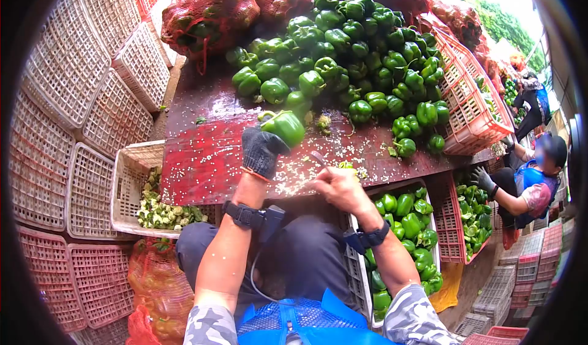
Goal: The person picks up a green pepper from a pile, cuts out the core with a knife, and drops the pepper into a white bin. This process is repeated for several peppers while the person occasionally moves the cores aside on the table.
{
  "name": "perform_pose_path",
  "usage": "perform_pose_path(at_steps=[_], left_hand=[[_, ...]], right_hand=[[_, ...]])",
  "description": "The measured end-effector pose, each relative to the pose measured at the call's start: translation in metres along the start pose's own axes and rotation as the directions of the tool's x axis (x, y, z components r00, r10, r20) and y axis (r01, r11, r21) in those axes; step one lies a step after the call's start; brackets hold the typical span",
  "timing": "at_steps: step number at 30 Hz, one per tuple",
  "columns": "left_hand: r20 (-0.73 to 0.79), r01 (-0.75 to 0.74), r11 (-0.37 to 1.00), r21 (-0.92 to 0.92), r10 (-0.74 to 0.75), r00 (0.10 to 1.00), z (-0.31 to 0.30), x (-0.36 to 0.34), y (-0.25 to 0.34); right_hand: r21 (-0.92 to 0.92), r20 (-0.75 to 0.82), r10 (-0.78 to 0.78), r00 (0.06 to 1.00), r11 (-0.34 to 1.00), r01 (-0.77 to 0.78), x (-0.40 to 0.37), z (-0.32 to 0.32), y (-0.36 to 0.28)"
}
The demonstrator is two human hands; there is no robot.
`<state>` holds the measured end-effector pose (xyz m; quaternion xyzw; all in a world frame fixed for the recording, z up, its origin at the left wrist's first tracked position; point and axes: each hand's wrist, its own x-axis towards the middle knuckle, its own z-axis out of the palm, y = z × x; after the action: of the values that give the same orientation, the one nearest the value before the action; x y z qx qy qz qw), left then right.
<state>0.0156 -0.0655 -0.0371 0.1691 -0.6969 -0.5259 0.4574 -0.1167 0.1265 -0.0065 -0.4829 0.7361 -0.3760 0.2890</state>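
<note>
My left hand (260, 152), in a dark knitted glove, grips a green bell pepper (286, 128) above the front of the red table. Bare and closed, my right hand (342, 189) is beside it, apart from the pepper. From its fingers sticks out a small, thin curved metal tool (318, 158); its handle is hidden in my fist. A large heap of green bell peppers (331, 51) covers the back of the table. Pale seeds and scraps (300, 173) are scattered over the red tabletop (202, 155) near both hands.
Below my right forearm stands a crate of peppers (407, 222). A crate with pale green trimmings (138, 152) is left of the table. Stacked crates (67, 57) line the left side. Red net sacks (211, 14) sit behind. A co-worker (527, 179) is at the right.
</note>
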Motion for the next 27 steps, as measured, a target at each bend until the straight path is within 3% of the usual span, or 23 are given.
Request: perform_pose_path(at_steps=[1,2,3,4,7,8,9,11,12,13,15,17,19,20,21,23,27], left_hand=[[0.176,-0.19,0.928,0.32,0.139,0.974,-0.011,0.005,0.028],[0.177,-0.187,0.931,0.314,0.137,0.975,-0.005,0.007,0.031],[0.146,-0.067,0.98,0.188,0.039,0.988,0.005,0.009,0.033],[0.134,0.054,0.997,0.058,-0.062,0.989,0.013,0.011,0.033],[0.255,0.217,0.947,-0.236,-0.156,0.954,0.027,0.005,0.04],[0.234,0.147,0.983,-0.106,-0.119,0.965,0.03,0.003,0.036],[0.231,0.147,0.984,-0.105,-0.12,0.966,0.032,0.002,0.039],[0.168,0.191,0.95,-0.246,-0.152,0.974,0.034,0.0,0.044],[0.123,0.213,0.947,-0.24,-0.188,0.975,0.037,-0.003,0.047],[0.126,0.214,0.948,-0.237,-0.188,0.974,0.038,-0.006,0.047],[0.061,0.245,0.969,-0.033,-0.243,0.968,0.04,-0.01,0.048],[0.048,0.234,0.971,-0.05,-0.232,0.972,0.039,-0.013,0.053],[0.127,0.098,0.99,0.101,-0.111,0.986,0.036,-0.013,0.057],[0.089,0.018,0.989,0.149,-0.032,0.996,0.037,-0.014,0.054],[0.089,0.019,0.989,0.148,-0.032,0.995,0.036,-0.013,0.054],[0.221,-0.15,0.947,0.285,0.087,0.971,0.03,-0.012,0.054],[0.257,-0.186,0.946,0.265,0.116,0.959,0.03,-0.011,0.05]], right_hand=[[0.03,-0.096,-0.014,0.995,0.999,0.017,0.001,-0.007,0.003],[0.166,-0.141,-0.024,0.99,0.985,0.047,0.002,-0.015,-0.003],[0.3,-0.195,-0.024,0.98,0.95,0.083,0.005,-0.024,-0.01],[0.315,-0.17,-0.113,0.979,0.935,0.163,0.012,-0.031,-0.015],[0.4,-0.167,-0.206,0.964,0.88,0.257,0.03,-0.021,-0.025],[0.289,-0.243,-0.369,0.897,0.855,0.43,0.039,-0.014,-0.015],[0.29,-0.24,-0.371,0.897,0.855,0.431,0.037,-0.014,-0.02],[0.481,-0.132,-0.245,0.96,0.832,0.278,0.03,-0.016,-0.032],[0.322,-0.187,-0.294,0.937,0.883,0.341,0.03,-0.016,-0.029],[0.325,-0.19,-0.293,0.937,0.882,0.342,0.032,-0.015,-0.026],[0.12,-0.258,-0.463,0.848,0.855,0.504,0.035,-0.011,-0.023],[0.118,-0.246,-0.465,0.85,0.857,0.502,0.032,-0.013,-0.023],[0.105,-0.178,-0.437,0.881,0.882,0.459,0.03,-0.017,-0.023],[0.001,-0.155,-0.452,0.879,0.889,0.457,0.03,-0.019,-0.023],[0.0,-0.154,-0.451,0.879,0.89,0.456,0.03,-0.02,-0.022],[0.091,-0.162,-0.444,0.882,0.883,0.461,0.028,-0.019,-0.021],[0.205,-0.181,-0.392,0.902,0.882,0.424,0.025,-0.016,-0.016]])
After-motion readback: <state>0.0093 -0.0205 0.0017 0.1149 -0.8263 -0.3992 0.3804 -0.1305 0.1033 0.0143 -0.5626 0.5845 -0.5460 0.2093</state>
